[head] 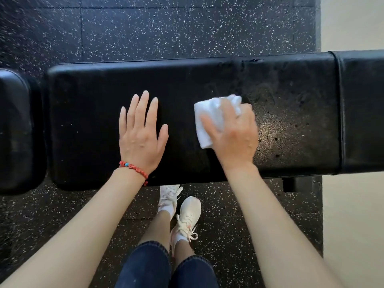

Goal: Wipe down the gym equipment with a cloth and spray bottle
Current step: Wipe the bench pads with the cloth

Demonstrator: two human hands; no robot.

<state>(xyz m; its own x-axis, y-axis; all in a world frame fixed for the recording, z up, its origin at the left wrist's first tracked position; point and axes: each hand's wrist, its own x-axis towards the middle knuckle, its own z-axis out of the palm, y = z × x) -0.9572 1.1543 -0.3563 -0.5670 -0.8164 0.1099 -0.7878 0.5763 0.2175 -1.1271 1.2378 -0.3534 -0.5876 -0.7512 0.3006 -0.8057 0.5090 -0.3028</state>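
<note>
A speckled black rubber floor (166,28) runs under a long black padded surface (87,96) in a gym, with a pale wall (353,215) off to the right of the hands.

Head view: the right hand (232,134) presses a folded white cloth (209,119) onto the pad, fingers curled over it and gripping its bunched top edge. Just beyond that hand, toward the right end of the surface, the vinyl glistens with droplets and faint smears. The left hand (141,134), with a red beaded bracelet (134,168) at the wrist, lies flat and open on the pad just left of the cloth, fingers straight and slightly spread, holding nothing. Both forearms reach straight out from the body. White sneakers (187,215) stand below the near edge. No spray bottle is in view.

The risks look modest. The cloth is small and loosely bunched, so a hard stroke could pull it from under the fingers or leave streaks. The braced left palm rests on a stretch that may yet need wiping, and the wet patch beside the right hand could be left untouched. A separate pad (14,132) to the left may be missed.
</note>
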